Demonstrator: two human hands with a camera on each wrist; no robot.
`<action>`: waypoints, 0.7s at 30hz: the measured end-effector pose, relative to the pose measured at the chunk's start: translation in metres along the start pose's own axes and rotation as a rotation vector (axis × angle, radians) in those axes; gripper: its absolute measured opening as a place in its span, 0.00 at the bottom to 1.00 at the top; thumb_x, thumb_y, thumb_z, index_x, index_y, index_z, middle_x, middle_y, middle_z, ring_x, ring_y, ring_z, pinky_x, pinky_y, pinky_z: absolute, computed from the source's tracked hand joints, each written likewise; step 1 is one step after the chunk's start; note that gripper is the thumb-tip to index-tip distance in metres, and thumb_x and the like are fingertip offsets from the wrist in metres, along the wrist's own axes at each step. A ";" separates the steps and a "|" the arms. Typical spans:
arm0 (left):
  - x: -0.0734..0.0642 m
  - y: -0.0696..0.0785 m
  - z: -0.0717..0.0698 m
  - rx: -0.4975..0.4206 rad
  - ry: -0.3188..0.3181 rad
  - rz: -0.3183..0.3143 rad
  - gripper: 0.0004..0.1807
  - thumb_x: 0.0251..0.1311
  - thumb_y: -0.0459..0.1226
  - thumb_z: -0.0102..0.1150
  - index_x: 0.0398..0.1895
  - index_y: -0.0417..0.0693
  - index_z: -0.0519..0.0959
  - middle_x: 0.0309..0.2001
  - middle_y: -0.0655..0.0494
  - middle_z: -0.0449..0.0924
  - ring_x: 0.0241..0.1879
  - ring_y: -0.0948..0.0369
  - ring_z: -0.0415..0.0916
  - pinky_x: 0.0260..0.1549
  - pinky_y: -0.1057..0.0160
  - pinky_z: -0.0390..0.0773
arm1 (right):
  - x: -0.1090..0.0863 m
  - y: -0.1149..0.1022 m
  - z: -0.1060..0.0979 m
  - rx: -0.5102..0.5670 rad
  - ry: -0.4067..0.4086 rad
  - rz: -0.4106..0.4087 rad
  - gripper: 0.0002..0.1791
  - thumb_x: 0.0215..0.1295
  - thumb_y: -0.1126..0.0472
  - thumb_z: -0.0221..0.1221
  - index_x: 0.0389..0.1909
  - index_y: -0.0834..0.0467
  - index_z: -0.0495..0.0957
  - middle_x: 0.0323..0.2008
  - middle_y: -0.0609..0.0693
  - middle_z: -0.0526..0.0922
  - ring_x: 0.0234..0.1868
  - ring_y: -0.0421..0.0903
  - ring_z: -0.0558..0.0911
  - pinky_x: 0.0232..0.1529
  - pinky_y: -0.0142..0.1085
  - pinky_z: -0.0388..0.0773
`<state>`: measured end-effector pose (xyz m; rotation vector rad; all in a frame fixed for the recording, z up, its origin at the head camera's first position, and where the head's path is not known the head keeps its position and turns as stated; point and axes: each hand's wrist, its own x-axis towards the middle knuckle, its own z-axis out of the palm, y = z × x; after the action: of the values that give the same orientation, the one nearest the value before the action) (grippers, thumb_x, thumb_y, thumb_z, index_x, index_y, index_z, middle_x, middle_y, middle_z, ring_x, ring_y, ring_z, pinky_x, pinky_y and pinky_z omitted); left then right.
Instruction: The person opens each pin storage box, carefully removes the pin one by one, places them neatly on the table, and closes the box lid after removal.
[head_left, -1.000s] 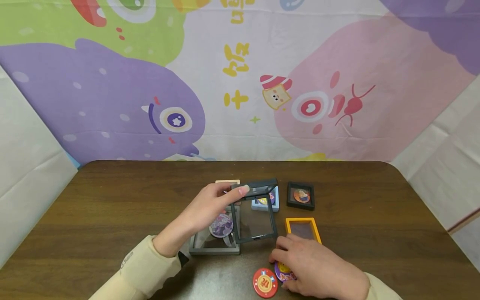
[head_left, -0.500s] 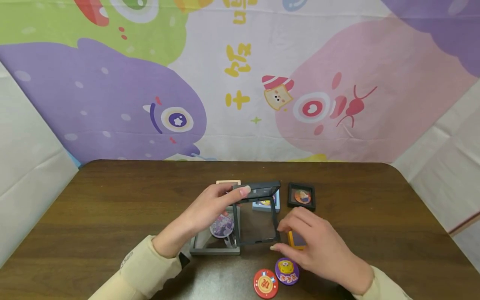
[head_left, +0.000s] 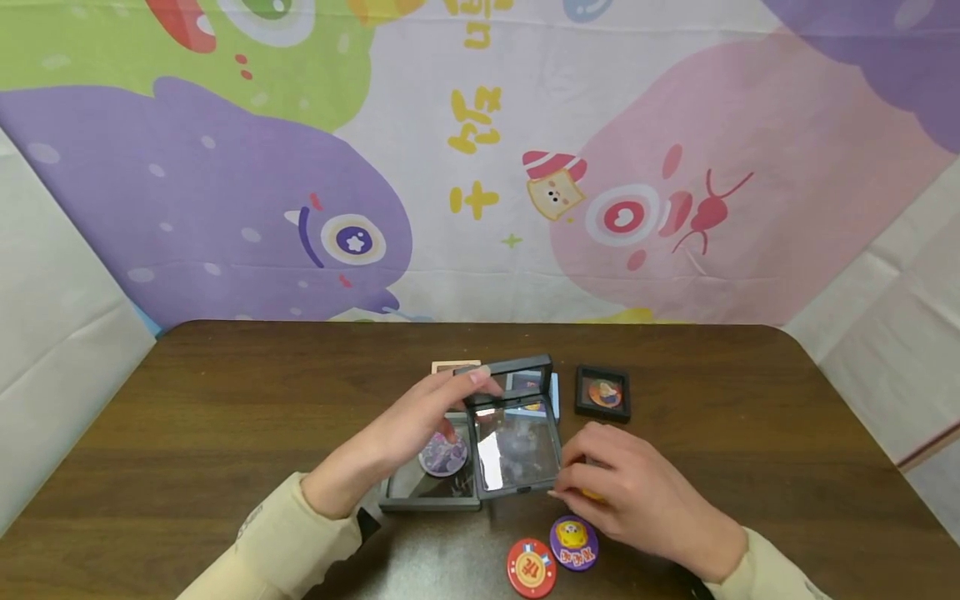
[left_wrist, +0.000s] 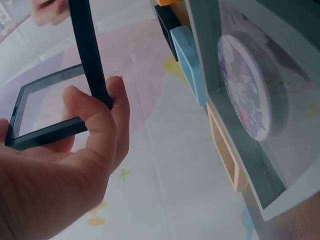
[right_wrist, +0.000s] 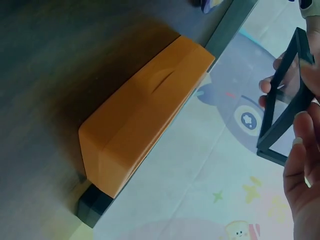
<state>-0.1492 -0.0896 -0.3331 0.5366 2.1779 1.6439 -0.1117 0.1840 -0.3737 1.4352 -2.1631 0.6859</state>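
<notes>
A dark hinged display frame (head_left: 517,490) with clear film panes stands unfolded above the table. My left hand (head_left: 405,421) grips it near the hinge, thumb over one half, as the left wrist view of the frame (left_wrist: 47,140) also shows. At its lower right edge, my right hand (head_left: 637,492) pinches the rim between thumb and fingers. Below lie a purple round badge (head_left: 573,543) with a yellow figure and a red round badge (head_left: 531,567). Under my right hand, an orange frame (right_wrist: 145,110) is mostly hidden in the head view.
A larger grey frame (head_left: 427,504) holding a purple picture badge (head_left: 442,454) lies under my left hand. Behind are a beige frame (head_left: 455,364), a light blue frame (head_left: 556,398) partly covered, and a small black frame (head_left: 603,392) with an orange badge. A cartoon cloth backs the table.
My right hand let go of the purple badge, moved up to the display frame and closed on its edge. The display frame has tilted, and its film now catches glare.
</notes>
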 end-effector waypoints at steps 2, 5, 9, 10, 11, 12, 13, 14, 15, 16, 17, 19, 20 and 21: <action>0.000 -0.001 0.001 0.005 -0.020 0.003 0.29 0.76 0.52 0.36 0.58 0.40 0.78 0.57 0.46 0.76 0.52 0.49 0.71 0.37 0.54 0.76 | 0.001 -0.002 -0.001 -0.010 0.023 -0.009 0.10 0.72 0.55 0.59 0.31 0.51 0.83 0.37 0.41 0.77 0.36 0.38 0.75 0.38 0.30 0.75; 0.000 -0.002 0.002 0.007 -0.050 -0.002 0.29 0.76 0.52 0.37 0.63 0.40 0.74 0.62 0.48 0.73 0.56 0.48 0.70 0.39 0.52 0.76 | 0.003 -0.004 -0.002 -0.025 0.079 -0.046 0.12 0.74 0.55 0.55 0.31 0.53 0.83 0.36 0.42 0.78 0.35 0.39 0.75 0.36 0.32 0.75; -0.001 -0.003 0.003 0.059 -0.066 -0.002 0.28 0.73 0.52 0.42 0.64 0.42 0.72 0.59 0.48 0.72 0.54 0.48 0.70 0.40 0.53 0.75 | 0.008 -0.007 -0.005 -0.024 0.158 -0.075 0.12 0.74 0.57 0.56 0.31 0.55 0.83 0.35 0.45 0.79 0.33 0.40 0.75 0.34 0.31 0.74; -0.001 -0.003 0.003 0.073 -0.070 0.004 0.27 0.73 0.52 0.44 0.64 0.43 0.72 0.58 0.48 0.71 0.53 0.49 0.70 0.41 0.53 0.76 | 0.009 -0.008 -0.005 -0.021 0.179 -0.078 0.12 0.74 0.57 0.56 0.31 0.55 0.83 0.35 0.46 0.79 0.32 0.41 0.75 0.33 0.31 0.74; -0.002 -0.004 0.004 0.088 -0.073 0.007 0.27 0.72 0.52 0.45 0.63 0.43 0.73 0.57 0.49 0.70 0.52 0.50 0.70 0.41 0.53 0.76 | 0.010 -0.008 -0.006 -0.023 0.201 -0.084 0.12 0.74 0.57 0.56 0.31 0.56 0.83 0.35 0.47 0.79 0.32 0.41 0.76 0.33 0.31 0.75; -0.002 -0.004 0.004 0.102 -0.077 0.011 0.26 0.71 0.52 0.46 0.61 0.44 0.74 0.56 0.49 0.69 0.51 0.51 0.70 0.42 0.52 0.76 | 0.011 -0.008 -0.007 -0.024 0.223 -0.089 0.12 0.74 0.58 0.57 0.31 0.57 0.83 0.35 0.48 0.79 0.32 0.42 0.76 0.33 0.31 0.75; -0.002 -0.004 0.005 0.111 -0.081 0.009 0.25 0.70 0.52 0.48 0.61 0.46 0.75 0.55 0.49 0.69 0.49 0.51 0.70 0.42 0.52 0.76 | 0.011 -0.009 -0.007 -0.027 0.244 -0.093 0.12 0.73 0.58 0.57 0.31 0.57 0.83 0.36 0.50 0.79 0.32 0.43 0.77 0.33 0.31 0.75; -0.002 -0.005 0.005 0.120 -0.086 0.006 0.24 0.69 0.52 0.49 0.60 0.48 0.75 0.55 0.50 0.68 0.48 0.52 0.70 0.43 0.51 0.75 | 0.012 -0.009 -0.007 -0.031 0.264 -0.097 0.12 0.73 0.58 0.57 0.31 0.58 0.83 0.36 0.51 0.80 0.33 0.44 0.77 0.33 0.31 0.76; -0.002 -0.005 0.006 0.129 -0.092 0.003 0.23 0.69 0.53 0.50 0.59 0.50 0.76 0.56 0.51 0.67 0.48 0.53 0.69 0.44 0.51 0.74 | 0.012 -0.009 -0.007 -0.035 0.281 -0.096 0.12 0.73 0.58 0.57 0.31 0.58 0.83 0.36 0.52 0.80 0.32 0.44 0.78 0.33 0.31 0.76; -0.002 -0.005 0.006 0.143 -0.097 -0.001 0.22 0.68 0.53 0.52 0.58 0.52 0.77 0.56 0.52 0.67 0.48 0.54 0.69 0.46 0.51 0.73 | 0.012 -0.009 -0.007 -0.041 0.299 -0.100 0.12 0.73 0.59 0.57 0.31 0.59 0.83 0.36 0.54 0.80 0.32 0.44 0.78 0.32 0.31 0.76; -0.002 -0.006 0.007 0.159 -0.104 -0.003 0.21 0.67 0.53 0.53 0.57 0.55 0.78 0.57 0.53 0.67 0.49 0.54 0.68 0.47 0.52 0.72 | 0.012 -0.009 -0.007 -0.050 0.313 -0.097 0.12 0.73 0.58 0.57 0.31 0.59 0.83 0.36 0.55 0.79 0.32 0.44 0.78 0.31 0.30 0.76; -0.002 -0.006 0.008 0.179 -0.120 0.006 0.20 0.66 0.53 0.56 0.55 0.57 0.79 0.56 0.54 0.66 0.47 0.54 0.70 0.46 0.53 0.72 | 0.013 -0.010 -0.007 -0.064 0.340 -0.093 0.12 0.73 0.58 0.58 0.31 0.60 0.83 0.37 0.57 0.79 0.30 0.44 0.76 0.30 0.29 0.75; -0.002 -0.007 0.009 0.190 -0.128 0.015 0.19 0.65 0.53 0.58 0.55 0.58 0.79 0.56 0.54 0.66 0.46 0.54 0.70 0.45 0.55 0.73 | 0.013 -0.010 -0.007 -0.073 0.349 -0.091 0.13 0.73 0.57 0.58 0.32 0.60 0.83 0.37 0.58 0.79 0.30 0.43 0.76 0.29 0.28 0.74; -0.002 -0.007 0.009 0.195 -0.137 0.024 0.19 0.65 0.52 0.59 0.55 0.57 0.79 0.56 0.54 0.66 0.44 0.54 0.71 0.43 0.56 0.74 | 0.013 -0.010 -0.006 -0.082 0.357 -0.086 0.13 0.73 0.57 0.58 0.32 0.61 0.83 0.38 0.59 0.79 0.29 0.43 0.75 0.29 0.28 0.74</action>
<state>-0.1435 -0.0847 -0.3421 0.7102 2.2495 1.3709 -0.1065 0.1758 -0.3595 1.2478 -1.8232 0.7490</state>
